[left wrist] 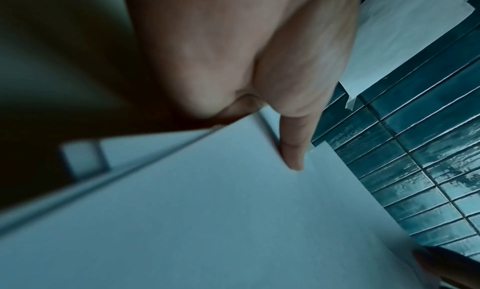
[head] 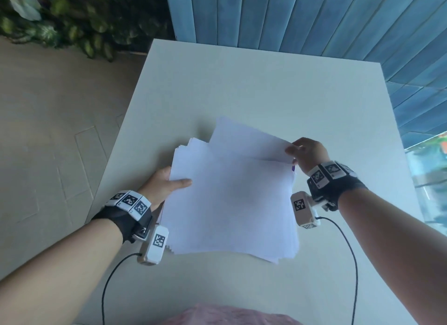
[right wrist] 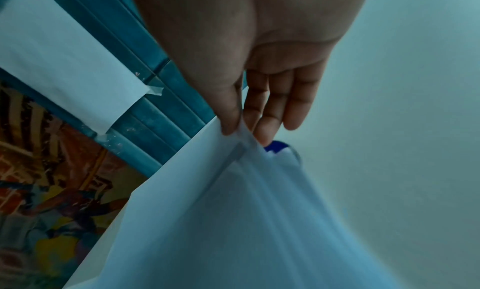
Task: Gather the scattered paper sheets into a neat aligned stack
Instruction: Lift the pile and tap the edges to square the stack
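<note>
One pale rectangular worktop [head: 242, 87] carries a loose, unevenly fanned pile of white paper sheets [head: 232, 203] near its front, left hand [head: 167, 186] gripping the pile's left edge, thumb on top, right hand [head: 307, 155] pinching a raised top sheet's corner.

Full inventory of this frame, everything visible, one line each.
paper sheets: one loose pile, count unclear, white, edges fanned, on the table's near half
top sheet: one, white, skewed across the pile's far side, right corner lifted
small blue object: one, blue, partly hidden under the pile's right edge; cannot tell what it is
table: one, white
tiled wall: blue, beyond the table
taped paper: one, white, on the tiles
foliage: green, far left
floor: beige, left of table
pink cloth: bottom edge
left hand: thumb on top of the pile's left edge
right hand: pinch grip on the top sheet's corner
wrist cameras: two, with cables
</note>
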Demonstrator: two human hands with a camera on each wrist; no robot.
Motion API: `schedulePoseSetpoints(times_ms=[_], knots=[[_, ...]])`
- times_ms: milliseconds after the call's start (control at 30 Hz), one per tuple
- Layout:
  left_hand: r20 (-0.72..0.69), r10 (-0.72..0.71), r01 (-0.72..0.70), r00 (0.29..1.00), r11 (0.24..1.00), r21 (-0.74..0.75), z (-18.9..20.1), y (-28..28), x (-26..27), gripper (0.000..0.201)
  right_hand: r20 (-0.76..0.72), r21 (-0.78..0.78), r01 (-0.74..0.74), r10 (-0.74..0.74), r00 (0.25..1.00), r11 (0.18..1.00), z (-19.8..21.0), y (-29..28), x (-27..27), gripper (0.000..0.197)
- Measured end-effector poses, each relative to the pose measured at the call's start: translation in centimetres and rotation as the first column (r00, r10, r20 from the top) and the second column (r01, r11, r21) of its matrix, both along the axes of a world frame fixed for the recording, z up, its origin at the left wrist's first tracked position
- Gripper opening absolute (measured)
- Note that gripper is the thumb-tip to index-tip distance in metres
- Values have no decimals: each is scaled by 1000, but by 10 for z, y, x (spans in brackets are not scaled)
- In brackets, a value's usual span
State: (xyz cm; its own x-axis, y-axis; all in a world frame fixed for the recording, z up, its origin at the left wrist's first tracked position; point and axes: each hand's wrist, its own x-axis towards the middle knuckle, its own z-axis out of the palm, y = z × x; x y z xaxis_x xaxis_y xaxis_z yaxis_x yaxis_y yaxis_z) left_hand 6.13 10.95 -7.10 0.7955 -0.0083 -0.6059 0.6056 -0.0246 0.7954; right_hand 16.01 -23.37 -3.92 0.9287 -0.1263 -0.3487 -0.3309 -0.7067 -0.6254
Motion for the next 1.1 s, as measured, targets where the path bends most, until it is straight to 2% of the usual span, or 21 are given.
schedulePoseSetpoints(times_ms=[167,400,667,800,933,1000,1100], knots=[[8,76,-76,997,997,-16,-3,-1,-5,38,-6,7,115,-115,993,993,-6,-35,-15,8],[-6,207,-207,978,977,-45,1,-6,-11,38,-82,155,255,-245,966,954,-7,-50,-63,12],[-37,208,-210,977,976,-64,4,-5,-29,35,-206,261,439,-395,895,860,-13,-43,-100,16],[-14,250,-251,968,965,-74,5,-9,-35,24,-263,345,570,-506,821,746,-9,-47,-106,22],[-43,274,-277,961,957,-90,4,-14,-38,22,-312,355,607,-522,794,711,-6,-40,-115,28],[-55,279,-283,959,955,-85,5,-18,-38,24,-301,327,573,-491,817,752,-7,-30,-119,28],[-53,293,-296,955,952,-74,4,-21,-36,20,-169,118,353,-332,928,928,-14,-20,-119,24]])
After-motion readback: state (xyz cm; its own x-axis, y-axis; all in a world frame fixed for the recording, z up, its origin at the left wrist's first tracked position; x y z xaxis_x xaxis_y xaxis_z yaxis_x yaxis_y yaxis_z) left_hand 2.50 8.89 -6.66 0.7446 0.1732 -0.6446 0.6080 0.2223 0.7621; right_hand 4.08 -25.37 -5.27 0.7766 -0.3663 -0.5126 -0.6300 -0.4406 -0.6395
